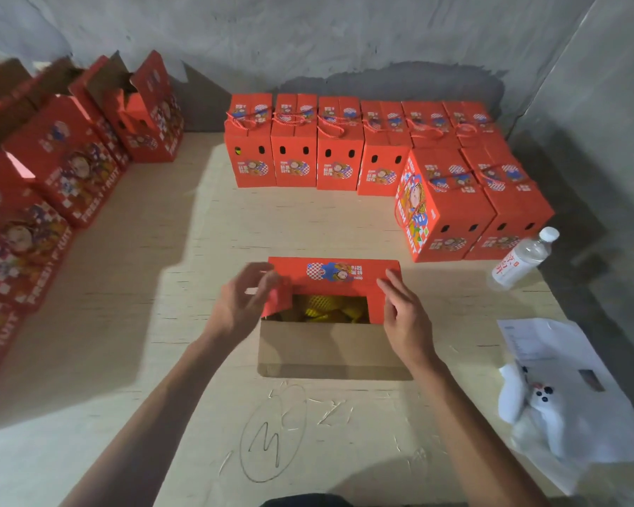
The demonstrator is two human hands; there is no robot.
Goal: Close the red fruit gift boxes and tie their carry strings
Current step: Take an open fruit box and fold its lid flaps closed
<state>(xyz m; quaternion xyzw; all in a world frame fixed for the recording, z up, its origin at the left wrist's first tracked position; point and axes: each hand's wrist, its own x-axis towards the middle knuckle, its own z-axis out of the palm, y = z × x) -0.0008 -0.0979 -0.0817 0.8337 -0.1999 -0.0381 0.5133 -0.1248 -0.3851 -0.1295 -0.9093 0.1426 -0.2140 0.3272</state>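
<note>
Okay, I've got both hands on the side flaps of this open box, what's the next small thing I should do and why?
Probably fold both side flaps down flat. The open box still shows yellow-wrapped fruit, the left hand holds the left flap part-folded, the right hand rests on the right flap, and the brown near flap lies open.

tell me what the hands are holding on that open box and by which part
The left hand pinches the left side flap of the open box; the right hand touches the right side flap with straight fingers.
</note>
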